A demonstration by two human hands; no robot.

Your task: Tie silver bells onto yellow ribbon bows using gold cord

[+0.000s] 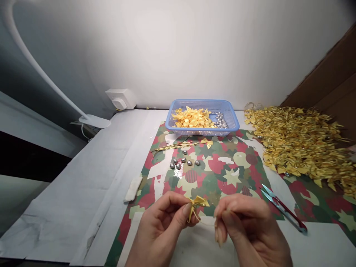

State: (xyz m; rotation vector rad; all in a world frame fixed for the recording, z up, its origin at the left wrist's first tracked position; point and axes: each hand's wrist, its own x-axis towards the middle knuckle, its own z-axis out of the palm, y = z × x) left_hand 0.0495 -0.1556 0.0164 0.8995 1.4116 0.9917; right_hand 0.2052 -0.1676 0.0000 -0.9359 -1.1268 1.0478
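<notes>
A yellow ribbon bow (pixel 198 201) is pinched between the thumb and fingers of my left hand (pixel 167 226), low in the middle of the view. From the bow a thin gold cord (pixel 206 223) runs right to my right hand (pixel 247 226), whose thumb and forefinger are pressed together on its end. Beyond the hands, several silver bells (pixel 184 160) lie on the patterned sheet (pixel 214 178). Behind them are a bundle of gold cords (pixel 175 146) and a loose yellow bow (pixel 207 142).
A blue basket (pixel 202 131) at the back holds yellow bows and silver bells. Red-handled snips (pixel 286 211) lie right of my right hand. Finished-looking bows (pixel 300 137) are heaped at the right. A folded white cloth (pixel 133 189) and a white lamp (pixel 94 121) are at the left.
</notes>
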